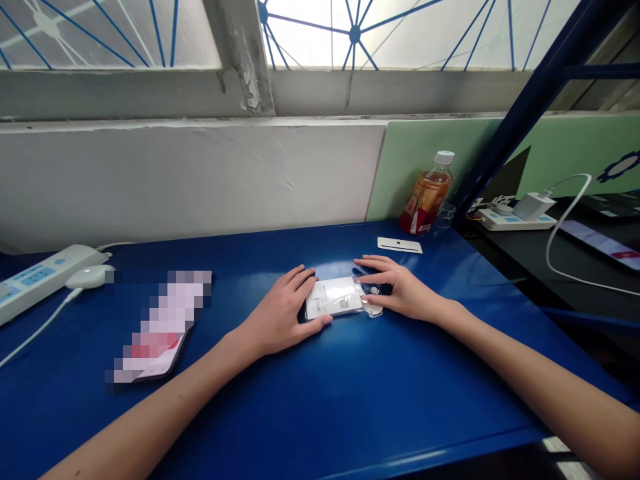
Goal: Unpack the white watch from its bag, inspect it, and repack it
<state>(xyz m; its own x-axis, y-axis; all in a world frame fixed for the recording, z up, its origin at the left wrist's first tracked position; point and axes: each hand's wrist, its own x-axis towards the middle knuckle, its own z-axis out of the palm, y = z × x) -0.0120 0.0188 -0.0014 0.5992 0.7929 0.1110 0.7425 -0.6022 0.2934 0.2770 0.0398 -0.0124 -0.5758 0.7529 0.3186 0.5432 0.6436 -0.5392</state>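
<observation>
A clear plastic packet point(334, 297) with a white label and barcode lies flat on the blue table point(400, 393). My left hand point(283, 312) rests at its left end, fingers stretched along the edge and thumb by the near corner. At the packet's right end is my right hand point(395, 283), its fingers apart and the tips touching or just over the plastic. Under those fingers sits a small pale round piece point(373, 307) with a beaded edge, partly covered; I cannot tell whether it is inside the packet.
A phone point(165, 333), partly pixelated, lies at left near a white power strip point(50, 277) with a cable. At the back right stand a drink bottle point(427, 197) and a flat white card point(399, 245). A blue metal post point(515, 113) rises beside them.
</observation>
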